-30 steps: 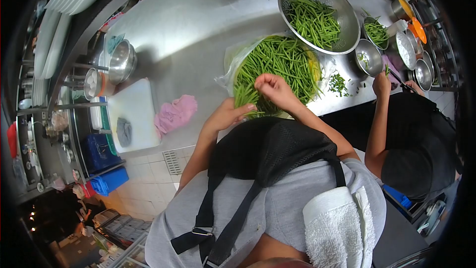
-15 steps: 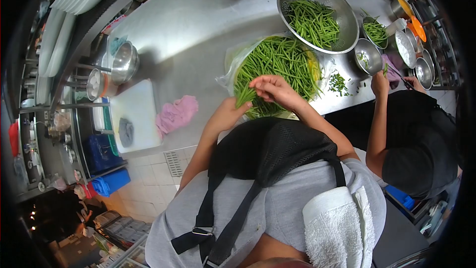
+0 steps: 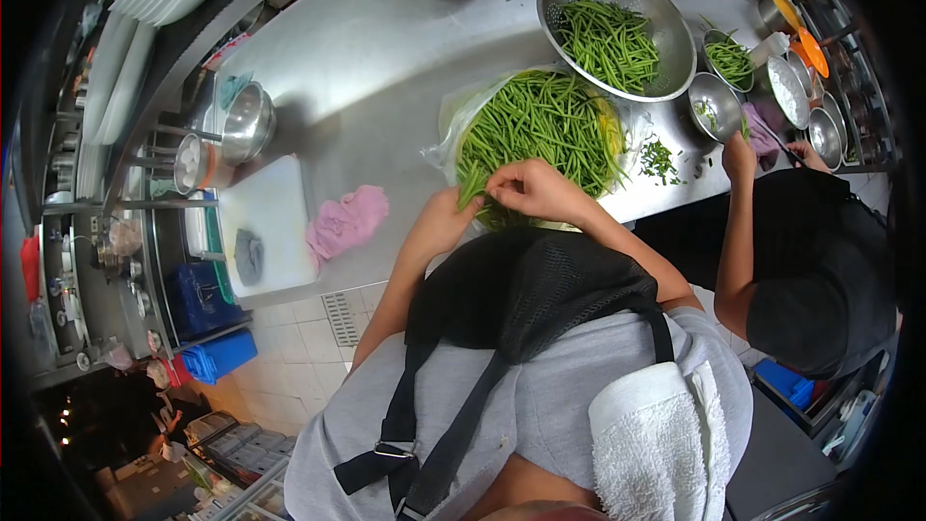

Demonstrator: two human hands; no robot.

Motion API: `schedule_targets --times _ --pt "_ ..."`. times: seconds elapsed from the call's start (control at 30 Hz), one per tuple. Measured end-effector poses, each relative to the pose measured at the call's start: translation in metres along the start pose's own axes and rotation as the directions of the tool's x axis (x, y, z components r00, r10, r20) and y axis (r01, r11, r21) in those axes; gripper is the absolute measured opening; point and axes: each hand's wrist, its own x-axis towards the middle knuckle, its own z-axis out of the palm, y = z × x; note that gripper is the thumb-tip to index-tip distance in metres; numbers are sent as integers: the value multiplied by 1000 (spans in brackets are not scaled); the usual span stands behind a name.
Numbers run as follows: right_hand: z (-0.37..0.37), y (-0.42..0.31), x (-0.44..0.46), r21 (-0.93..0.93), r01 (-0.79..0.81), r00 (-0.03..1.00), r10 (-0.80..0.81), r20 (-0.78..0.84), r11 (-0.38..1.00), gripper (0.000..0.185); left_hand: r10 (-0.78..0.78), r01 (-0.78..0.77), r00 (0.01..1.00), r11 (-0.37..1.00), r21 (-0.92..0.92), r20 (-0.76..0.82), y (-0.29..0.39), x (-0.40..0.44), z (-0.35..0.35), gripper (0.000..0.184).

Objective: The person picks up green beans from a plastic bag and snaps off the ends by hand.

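A large heap of green beans (image 3: 540, 130) lies in an open plastic bag (image 3: 446, 150) on the steel table. My left hand (image 3: 446, 220) is closed round a small bunch of beans (image 3: 473, 183) at the bag's near left edge. Close beside it, my right hand (image 3: 531, 189) has thumb and fingers pinched together at the ends of that bunch; what lies between its fingertips is too small to make out. Behind the bag, a tilted steel colander (image 3: 680, 43) holds more beans. Small cut green bits (image 3: 658, 162) are scattered right of the bag.
A co-worker's hand (image 3: 740, 156) holds green pieces near a steel bowl (image 3: 716, 101) at the right. A pink cloth (image 3: 347, 220) and a white board (image 3: 275, 217) with a grey cloth (image 3: 248, 256) lie at the left. Steel bowls (image 3: 248, 123) stand behind the board.
My right hand has come down and closer to my left hand, its fingers now pinched at the bunch. My left hand keeps hold of the beans, of which less now sticks out.
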Motion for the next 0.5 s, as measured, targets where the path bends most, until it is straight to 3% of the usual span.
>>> schedule_targets --times 0.13,0.37,0.5 --pt "2 -11 -2 -99 16 999 -13 35 995 18 -15 15 1000 1000 13 -3 2 -3 1 37" --pt "3 -17 -4 -80 -31 999 34 35 996 18 -4 4 1000 999 32 6 1 -7 4 40" --pt "7 -17 -5 -152 81 996 -75 43 985 17 -23 22 1000 1000 14 20 4 -9 5 38"
